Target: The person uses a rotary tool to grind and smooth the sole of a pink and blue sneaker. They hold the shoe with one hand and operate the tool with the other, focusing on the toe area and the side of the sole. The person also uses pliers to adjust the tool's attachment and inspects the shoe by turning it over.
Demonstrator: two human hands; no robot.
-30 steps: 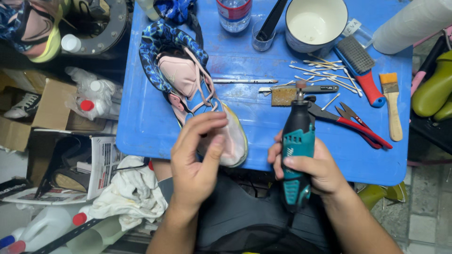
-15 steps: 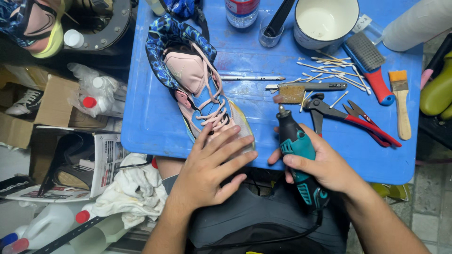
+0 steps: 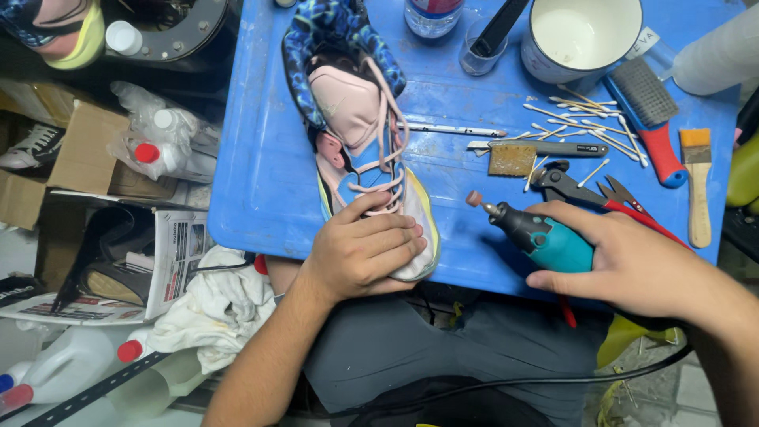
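A: From the head view, we are looking down at a blue worktop (image 3: 261,182); our left hand (image 3: 365,251) is lying over the toe end of a sneaker (image 3: 360,134), fingers spread and curled loosely over it; that grip is pressing on the shoe rather than closing round it.

B: And the sneaker is lying lengthwise on the worktop's left half, toe towards us and reaching the near edge, heel with the blue patterned collar away from us; its pink laces (image 3: 385,170) are hanging loose across the tongue.

A: Our right hand (image 3: 632,261) is wrapping round a teal rotary tool (image 3: 538,237); that grip is closed firmly on the body, thumb on the near side, fingers over the top; the tool is lying low over the worktop's near right part, its small pinkish grinding tip (image 3: 473,198) pointing left towards the sneaker, near it but not touching.

B: Its black cord (image 3: 506,383) is trailing below, across our lap.

A: Beyond the tool, red-handled pliers (image 3: 593,198) are lying just beside our right hand; a scatter of cotton swabs (image 3: 577,119), a red-handled brush (image 3: 648,119) and a paintbrush (image 3: 697,182) are sitting further right.

B: A white mug (image 3: 581,35) is standing at the far edge; left of the worktop, a cardboard box (image 3: 87,158) and white rags (image 3: 229,304) are lying on the floor.
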